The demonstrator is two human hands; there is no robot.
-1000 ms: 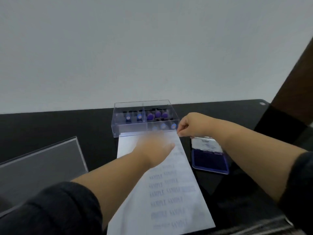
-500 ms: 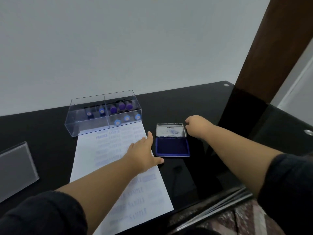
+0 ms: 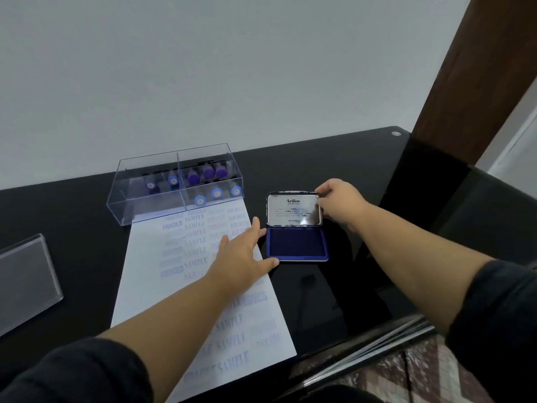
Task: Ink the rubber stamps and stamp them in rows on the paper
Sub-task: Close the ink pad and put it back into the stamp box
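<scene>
Paper [image 3: 145,274] lies on the black table [image 3: 72,216], already covered in several columns of blue impressions: FRAGILE, SAMPLE, AMENDED and others too faint to read. Judged well along, possibly finished. Rubber stamps [image 3: 203,178] all sit inside the clear box [image 3: 174,187] at the sheet's 12 o'clock edge; neither hand holds one.

Ink pad [image 3: 296,242] is just beside the paper at its 3 o'clock, lid [image 3: 293,210] standing up.

Right hand [image 3: 340,202] pinches the lid's far right corner, fingers curled on it. Probably closing or steadying it; cannot tell which.

Left hand [image 3: 241,254] lies flat on the paper, fingers straight, thumb touching the pad's near left corner, gripping nothing.

Stamps are at 11 o'clock from the left hand, well apart. Clear lid [image 3: 26,280] lies at far 9 o'clock.
</scene>
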